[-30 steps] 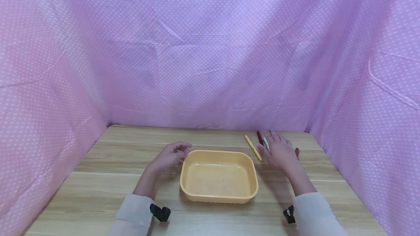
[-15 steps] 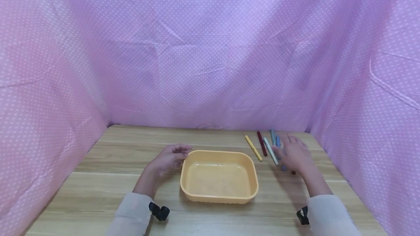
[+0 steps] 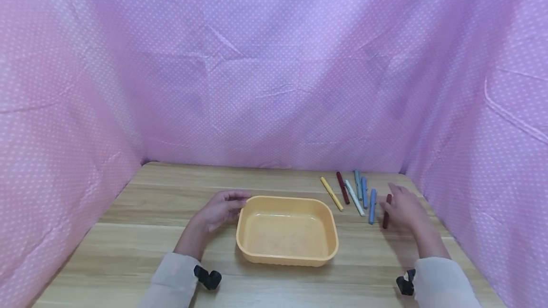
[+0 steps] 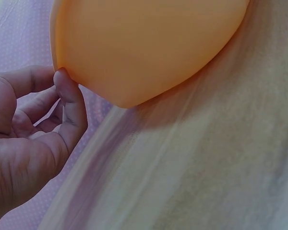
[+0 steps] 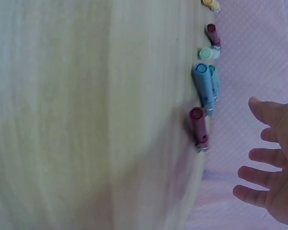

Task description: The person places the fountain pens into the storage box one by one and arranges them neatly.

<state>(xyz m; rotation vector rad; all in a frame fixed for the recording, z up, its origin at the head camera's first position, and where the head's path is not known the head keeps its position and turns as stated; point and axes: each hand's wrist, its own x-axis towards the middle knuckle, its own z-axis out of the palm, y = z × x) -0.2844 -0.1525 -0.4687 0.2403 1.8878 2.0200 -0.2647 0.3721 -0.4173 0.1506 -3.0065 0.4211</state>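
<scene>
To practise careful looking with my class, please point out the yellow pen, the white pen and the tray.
Yellow pen (image 3: 332,194): head view, middle of its length.
White pen (image 3: 354,198): head view, middle of its length.
Tray (image 3: 286,236): head view, bare inside floor.

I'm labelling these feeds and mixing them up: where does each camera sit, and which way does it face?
Head: worn on the head, facing forward and down at the tray, pens and table; left hand, right hand and both sleeves show.
Left wrist: on that wrist, facing the tray's side; only the left hand shows, pinching the rim.
Right wrist: on that wrist, facing table and pens; only the right hand shows.
Shared: head and left wrist both see the tray.
</scene>
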